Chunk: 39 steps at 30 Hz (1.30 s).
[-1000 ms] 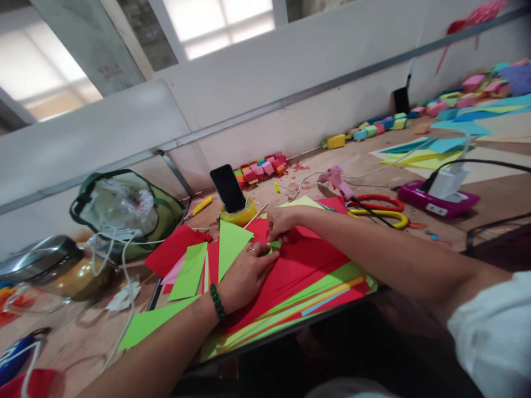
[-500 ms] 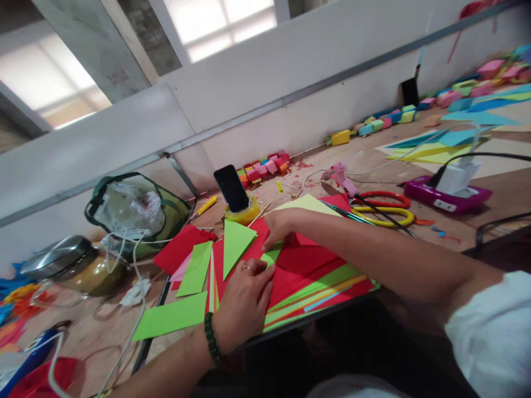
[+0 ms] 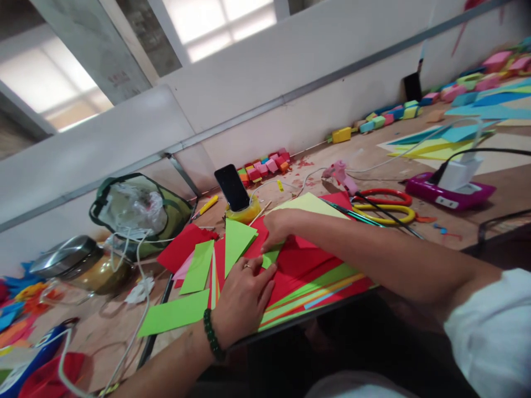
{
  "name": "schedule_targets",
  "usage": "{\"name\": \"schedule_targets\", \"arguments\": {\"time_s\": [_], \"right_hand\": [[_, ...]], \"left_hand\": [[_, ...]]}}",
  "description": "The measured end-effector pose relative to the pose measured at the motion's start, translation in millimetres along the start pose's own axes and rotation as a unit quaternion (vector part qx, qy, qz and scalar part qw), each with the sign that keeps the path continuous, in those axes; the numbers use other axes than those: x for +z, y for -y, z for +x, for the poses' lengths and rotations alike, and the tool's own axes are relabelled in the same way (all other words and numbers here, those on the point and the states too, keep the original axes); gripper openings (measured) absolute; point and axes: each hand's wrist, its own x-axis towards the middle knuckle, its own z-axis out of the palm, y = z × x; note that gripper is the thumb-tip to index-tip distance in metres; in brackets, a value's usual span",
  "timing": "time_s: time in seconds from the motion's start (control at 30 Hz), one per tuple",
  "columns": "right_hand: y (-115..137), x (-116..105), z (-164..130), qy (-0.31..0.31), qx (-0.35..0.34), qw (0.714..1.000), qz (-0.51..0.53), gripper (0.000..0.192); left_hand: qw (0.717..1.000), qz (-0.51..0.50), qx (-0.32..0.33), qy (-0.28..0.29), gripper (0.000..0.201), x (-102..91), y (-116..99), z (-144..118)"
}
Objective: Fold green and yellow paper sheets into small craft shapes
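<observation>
Paper piece [image 3: 272, 256] in green: touched with left hand [image 3: 244, 296], loosely spread, and right hand [image 3: 277, 228], bent downward over red sheets [image 3: 307, 266]; could not tell right grip.

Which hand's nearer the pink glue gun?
Right. The right hand is at the small green paper, in front and left of the pink glue gun; the left hand is farther left and nearer the camera.

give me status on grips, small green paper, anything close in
Left-hand grip palm down, reaching small green paper; right-hand grip bent over it. Small green paper lying on red paper. Green triangle close beside left-hand grip.
</observation>
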Motion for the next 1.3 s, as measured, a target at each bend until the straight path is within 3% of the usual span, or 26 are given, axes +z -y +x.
{"name": "schedule_targets", "arguments": {"time_s": [0.2, 0.5, 0.73, 0.93, 1.13, 1.3], "right_hand": [[-17.2, 0.2, -1.9, 0.074, 0.045, 0.996, 0.025, 0.047], [-4.3, 0.1, -1.8, 0.026, 0.033, 0.999, -0.029, 0.053], [-10.8, -0.9, -1.6, 0.083, 0.064, 0.994, 0.005, 0.046], [9.4, 2.2, -8.9, 0.004, 0.038, 0.999, -0.035, 0.048], [-10.1, -2.5, -4.9, 0.087, 0.05, 0.995, 0.006, 0.042], [-23.4, -8.9, -4.3, 0.117, 0.016, 0.993, 0.015, 0.045]], "left_hand": [[1.0, -0.004, -0.009, -0.025, 0.037, 4.5, -0.5, -5.1], [0.994, -0.095, -0.025, -0.056, 0.03, 7.6, 3.1, -7.2], [0.994, -0.087, -0.017, -0.058, 0.03, 5.5, 3.1, -11.6], [0.992, -0.097, -0.006, -0.075, 0.03, 7.7, 5.5, -11.0], [0.991, -0.109, -0.011, -0.071, 0.03, 6.5, 5.9, -11.2], [0.995, -0.1, -0.006, -0.018, 0.023, -12.6, 8.0, 3.5]]}}
